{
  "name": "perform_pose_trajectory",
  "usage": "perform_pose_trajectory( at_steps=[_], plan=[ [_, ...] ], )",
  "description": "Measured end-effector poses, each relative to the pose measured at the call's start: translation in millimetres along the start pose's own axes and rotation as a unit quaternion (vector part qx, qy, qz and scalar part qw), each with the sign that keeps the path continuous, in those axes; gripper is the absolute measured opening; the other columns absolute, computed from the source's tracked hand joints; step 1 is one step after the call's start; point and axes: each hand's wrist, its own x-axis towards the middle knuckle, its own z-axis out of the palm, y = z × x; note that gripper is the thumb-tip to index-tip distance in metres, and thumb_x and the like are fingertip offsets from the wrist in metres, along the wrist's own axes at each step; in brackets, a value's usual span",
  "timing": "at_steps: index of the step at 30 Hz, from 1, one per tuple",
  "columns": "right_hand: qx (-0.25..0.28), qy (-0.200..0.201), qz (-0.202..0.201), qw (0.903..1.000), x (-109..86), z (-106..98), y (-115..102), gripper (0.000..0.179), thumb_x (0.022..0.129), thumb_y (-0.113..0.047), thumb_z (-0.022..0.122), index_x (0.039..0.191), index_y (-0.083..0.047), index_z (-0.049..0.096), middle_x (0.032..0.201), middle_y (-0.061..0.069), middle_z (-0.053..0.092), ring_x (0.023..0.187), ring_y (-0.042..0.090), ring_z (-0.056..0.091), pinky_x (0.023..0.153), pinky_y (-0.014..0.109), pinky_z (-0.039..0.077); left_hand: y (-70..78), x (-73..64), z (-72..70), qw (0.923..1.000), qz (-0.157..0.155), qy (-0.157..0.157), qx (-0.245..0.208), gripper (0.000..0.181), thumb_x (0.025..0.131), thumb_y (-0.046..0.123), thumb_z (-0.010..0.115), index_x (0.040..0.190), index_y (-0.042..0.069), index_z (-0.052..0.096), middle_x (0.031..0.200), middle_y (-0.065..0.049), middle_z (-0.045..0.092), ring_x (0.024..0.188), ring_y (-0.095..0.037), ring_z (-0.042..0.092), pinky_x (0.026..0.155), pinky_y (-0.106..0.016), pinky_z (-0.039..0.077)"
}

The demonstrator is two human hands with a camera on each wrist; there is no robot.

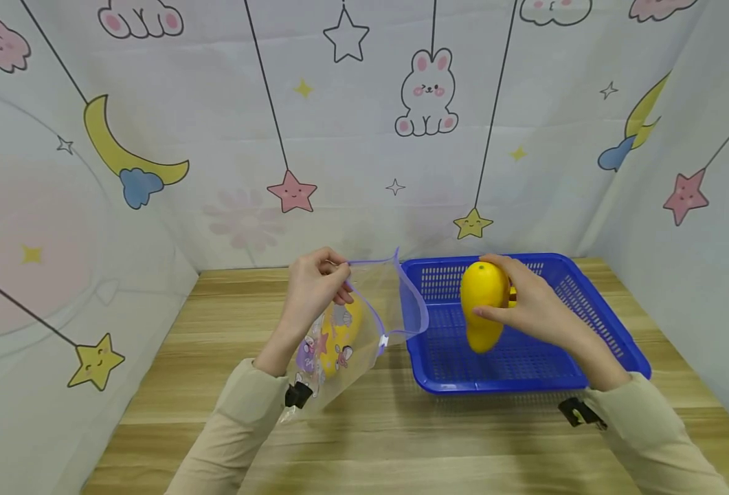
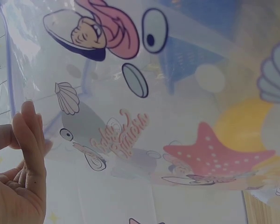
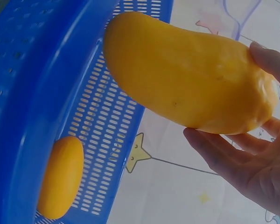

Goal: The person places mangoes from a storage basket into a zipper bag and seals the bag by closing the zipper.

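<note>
My left hand (image 1: 315, 289) pinches the purple-edged rim of a clear zip bag (image 1: 334, 361) printed with starfish and shells. The bag's mouth gapes toward the right, and a white slider (image 1: 384, 340) sits on its edge. Through the film a yellow fruit (image 2: 240, 126) shows inside the bag. With thumb and fingers, my right hand (image 1: 534, 306) grips a ripe yellow mango (image 1: 485, 302) by its broad end, narrow end pointing down, over the blue basket (image 1: 463, 386). A second mango (image 3: 63, 179) lies in the basket, mostly hidden behind the right hand in the head view.
The perforated basket stands at the right on a wooden table (image 1: 364, 447), close to the back wall. A white cloth (image 1: 364, 137) printed with stars, moons and rabbits hangs behind and at both sides of the table.
</note>
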Motion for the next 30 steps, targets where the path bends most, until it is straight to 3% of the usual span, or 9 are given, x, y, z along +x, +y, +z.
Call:
perform_pose_trajectory(
  at_steps=[13, 23, 30],
  plan=[
    [0.012, 0.039, 0.009, 0.9991, -0.2, -1, -11, 0.081, 0.082, -0.037, 0.075, 0.145, -0.009, 0.034, 0.133, 0.020, 0.049, 0.106, 0.037, 0.058, 0.083, 0.052, 0.057, -0.6, 0.5, 0.7, 1.0000, -0.004, 0.001, -0.001, 0.012, 0.090, 0.008, 0.056, 0.093, 0.000, 0.065, 0.065, -0.015, 0.068, 0.046, -0.020, 0.065, 0.047, -0.033, 0.056],
    [0.020, 0.080, -0.009, 0.9966, 0.5, -4, -26, 0.080, 0.081, -0.032, 0.077, 0.145, -0.009, 0.034, 0.132, 0.019, 0.049, 0.104, 0.036, 0.060, 0.080, 0.050, 0.058, 1.0, -0.1, 1.0, 1.0000, -0.007, -0.001, -0.001, 0.012, 0.090, 0.008, 0.057, 0.093, 0.000, 0.065, 0.064, -0.014, 0.068, 0.046, -0.020, 0.065, 0.047, -0.034, 0.057],
    [0.042, 0.091, 0.000, 0.9949, 3.4, -6, -40, 0.080, 0.081, -0.034, 0.076, 0.146, -0.014, 0.033, 0.129, 0.019, 0.051, 0.100, 0.037, 0.064, 0.077, 0.048, 0.059, 0.1, 0.3, 1.3, 1.0000, -0.005, -0.001, -0.002, 0.012, 0.090, 0.007, 0.057, 0.093, 0.000, 0.065, 0.064, -0.015, 0.068, 0.046, -0.020, 0.065, 0.046, -0.033, 0.056]
  ],
)
